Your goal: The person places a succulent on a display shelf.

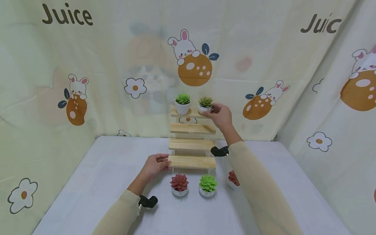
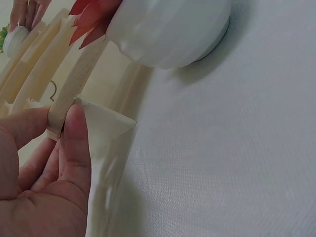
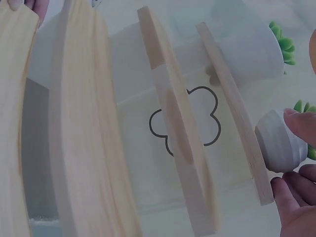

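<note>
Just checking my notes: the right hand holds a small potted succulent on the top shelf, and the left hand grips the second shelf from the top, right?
Not quite. In the head view the left hand grips the bottom shelf. The right hand does hold the small potted succulent on the top shelf.

Head overview, wrist close-ups of shelf [image 1: 192,143]

**Table and stepped rack**

White-clothed table [image 1: 97,182] carried a four-step wooden rack [image 1: 192,144] at its back middle. Top step [image 1: 191,113] bore two potted succulents: bright green [image 1: 182,103] left, duller green [image 1: 205,104] right. Other three steps were bare. On the cloth in front of the rack: red succulent [image 1: 179,184], green one [image 1: 208,185] just beside it, a third pot [image 1: 233,179] partly hidden at right.
</note>
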A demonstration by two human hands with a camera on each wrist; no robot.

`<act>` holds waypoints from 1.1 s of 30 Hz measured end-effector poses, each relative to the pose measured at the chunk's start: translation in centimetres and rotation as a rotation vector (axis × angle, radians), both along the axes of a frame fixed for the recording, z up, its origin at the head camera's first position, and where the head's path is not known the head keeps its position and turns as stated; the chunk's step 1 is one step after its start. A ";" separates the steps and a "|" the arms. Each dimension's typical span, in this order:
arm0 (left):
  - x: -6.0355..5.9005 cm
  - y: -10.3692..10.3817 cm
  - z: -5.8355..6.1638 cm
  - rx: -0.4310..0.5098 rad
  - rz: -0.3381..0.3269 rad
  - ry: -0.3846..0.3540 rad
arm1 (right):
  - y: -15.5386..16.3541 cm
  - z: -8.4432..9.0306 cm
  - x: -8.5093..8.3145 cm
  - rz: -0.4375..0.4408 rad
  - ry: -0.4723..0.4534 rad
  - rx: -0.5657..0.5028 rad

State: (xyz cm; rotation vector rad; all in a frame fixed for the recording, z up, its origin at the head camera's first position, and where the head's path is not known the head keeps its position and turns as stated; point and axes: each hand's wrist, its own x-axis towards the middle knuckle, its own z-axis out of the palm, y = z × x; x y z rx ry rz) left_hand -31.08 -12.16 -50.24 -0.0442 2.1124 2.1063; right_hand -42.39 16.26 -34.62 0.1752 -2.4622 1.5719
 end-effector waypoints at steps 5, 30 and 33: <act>0.1 0.1 0.0 -0.012 -0.005 0.002 | 0.6 -0.4 0.8 -0.025 -0.004 -0.054; 0.1 0.2 0.0 -0.002 0.005 -0.013 | 6.3 -5.3 8.3 -0.024 0.064 -0.139; 0.2 0.2 0.0 -0.005 0.010 -0.015 | 7.0 -5.9 9.5 -0.023 0.052 -0.124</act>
